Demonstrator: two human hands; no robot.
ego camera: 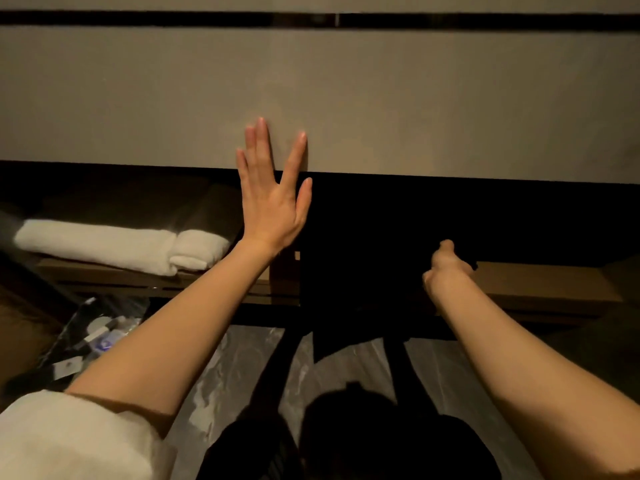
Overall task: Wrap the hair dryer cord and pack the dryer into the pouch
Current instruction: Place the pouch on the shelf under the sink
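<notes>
A black fabric pouch [363,271] hangs upright in the middle, in front of a dark recess, and its outline is hard to tell apart from the shadow. My right hand [445,268] is shut on the pouch's upper right corner, level with the wooden shelf. My left hand [273,202] is raised to the left of the pouch with the palm facing me and the fingers spread, holding nothing. Two black strips [277,362] run down from the pouch over the counter. A dark rounded shape [363,441] lies at the bottom; I cannot tell whether it is the dryer.
Rolled white towels [104,244] lie on a wooden shelf [540,282] at the left. A tray of small toiletry packets [93,341] sits at the lower left. A pale marbled counter [242,368] lies below. A beige wall [415,98] fills the top.
</notes>
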